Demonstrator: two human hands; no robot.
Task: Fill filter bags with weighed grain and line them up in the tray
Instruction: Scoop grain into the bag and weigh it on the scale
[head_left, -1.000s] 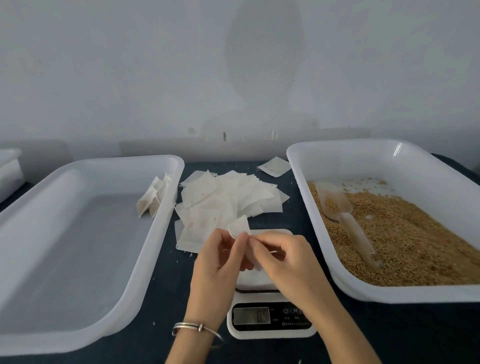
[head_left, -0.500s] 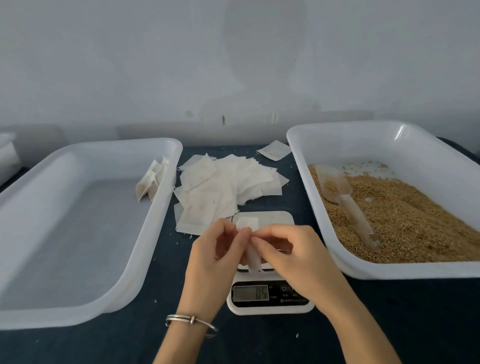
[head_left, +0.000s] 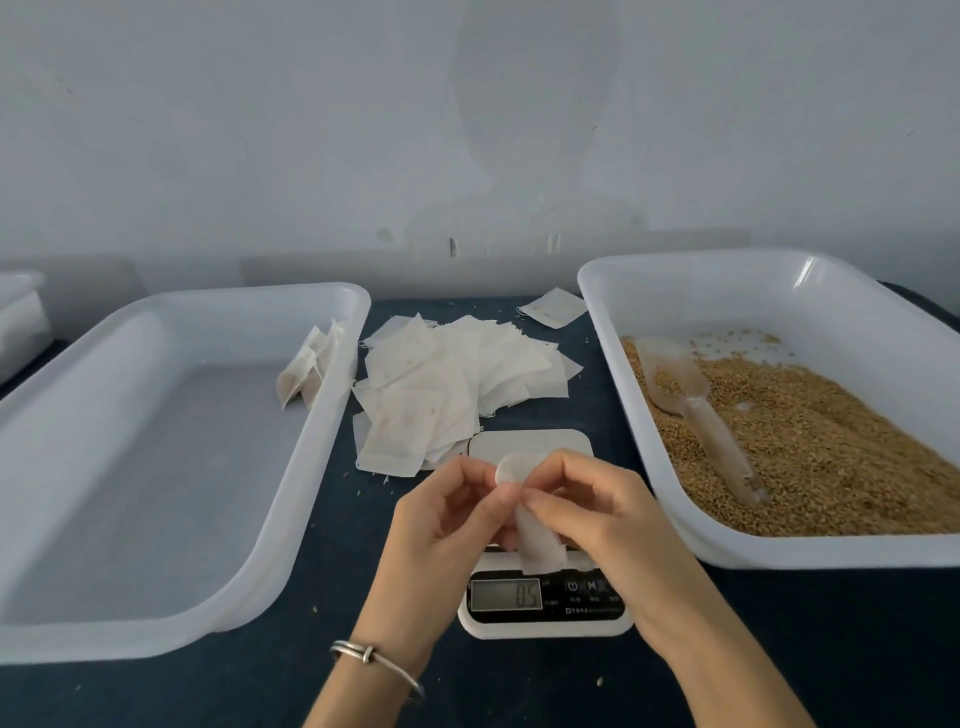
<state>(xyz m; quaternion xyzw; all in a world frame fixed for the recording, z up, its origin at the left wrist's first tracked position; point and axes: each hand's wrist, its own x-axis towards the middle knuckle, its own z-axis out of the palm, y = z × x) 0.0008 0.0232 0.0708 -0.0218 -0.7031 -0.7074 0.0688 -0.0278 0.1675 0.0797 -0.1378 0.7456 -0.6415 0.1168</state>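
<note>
Since the frame a second ago, the filter bag (head_left: 535, 540) has been turned so that its rounded open mouth faces up between the fingertips and its body hangs down over the scale (head_left: 545, 597); the display, blurred before, now reads 0.5.

Head view: the left hand (head_left: 447, 525) pinches the left lip of the bag's mouth between thumb and forefinger, its other fingers curled. The right hand (head_left: 587, 514) pinches the right lip in the same way. Together they hold the mouth spread into a small oval above the scale's white platform. A metal bangle (head_left: 374, 660) sits on the left wrist.

Behind the hands, a loose heap of flat empty filter bags (head_left: 447, 384) lies on the dark tabletop (head_left: 831, 649), with one stray bag (head_left: 553, 307) further back near the right tray's corner.

The left tray (head_left: 156, 613) holds a few filled bags (head_left: 309, 371) leaning against its far right wall. The right tray (head_left: 779, 551) holds a bed of golden grain (head_left: 831, 457), with a clear plastic scoop (head_left: 696, 410) lying on it, bowl toward the wall, handle toward the person. A few loose grains dot the tabletop.
</note>
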